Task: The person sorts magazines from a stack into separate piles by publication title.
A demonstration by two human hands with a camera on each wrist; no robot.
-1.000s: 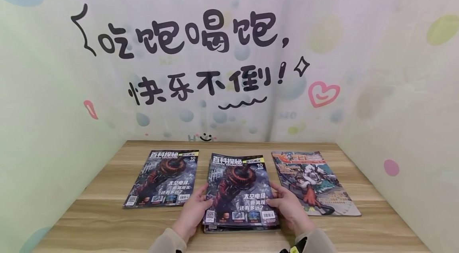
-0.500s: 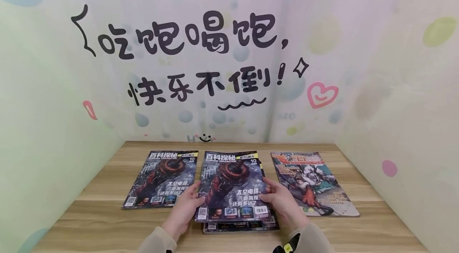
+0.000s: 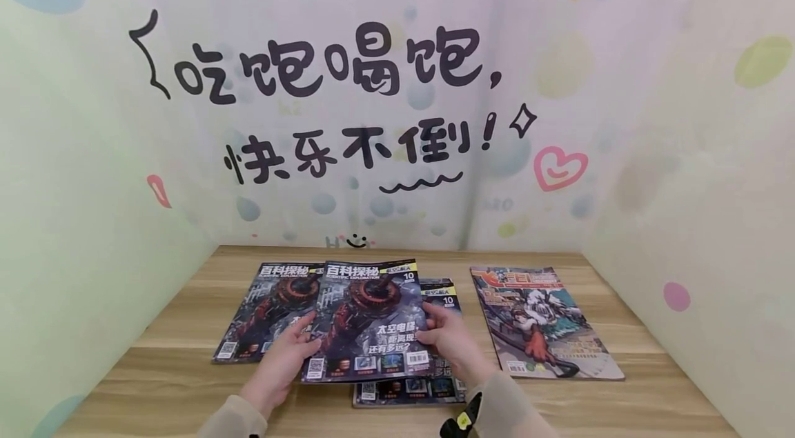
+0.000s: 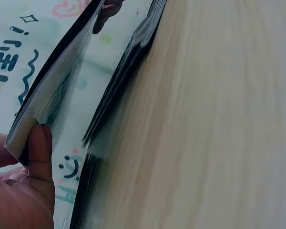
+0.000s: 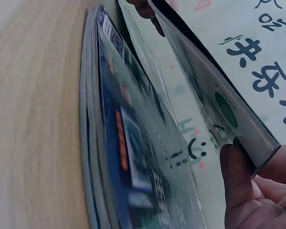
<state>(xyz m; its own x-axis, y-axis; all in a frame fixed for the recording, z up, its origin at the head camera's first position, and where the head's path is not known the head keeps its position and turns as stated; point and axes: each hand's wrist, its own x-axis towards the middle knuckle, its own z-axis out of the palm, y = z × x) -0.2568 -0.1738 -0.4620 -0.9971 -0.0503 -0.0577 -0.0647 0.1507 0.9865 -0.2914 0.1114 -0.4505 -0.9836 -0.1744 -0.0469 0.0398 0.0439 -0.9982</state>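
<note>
A dark Scientific Exploration magazine (image 3: 366, 307) is held up off the table between both hands. My left hand (image 3: 282, 363) pinches its left edge, and my right hand (image 3: 456, 347) grips the right edge. In the left wrist view the magazine (image 4: 55, 78) tilts, its edge between thumb and fingers. Below and to its right lies a small stack of magazines with the same cover (image 3: 428, 393), partly hidden; the right wrist view shows several layers in the stack (image 5: 93, 124). Another matching magazine (image 3: 251, 317) lies at the left, partly covered by the held one.
A comic-style magazine (image 3: 546, 321) with a red and white cover lies at the right of the wooden table (image 3: 646, 396). A printed curtain wall (image 3: 422, 217) stands behind the table's back edge, with pale walls on both sides.
Both hands have carried the top magazine leftward off the stack, uncovering more of the one beneath. It now overlaps the view of the left magazine. The comic-style magazine stays in place.
</note>
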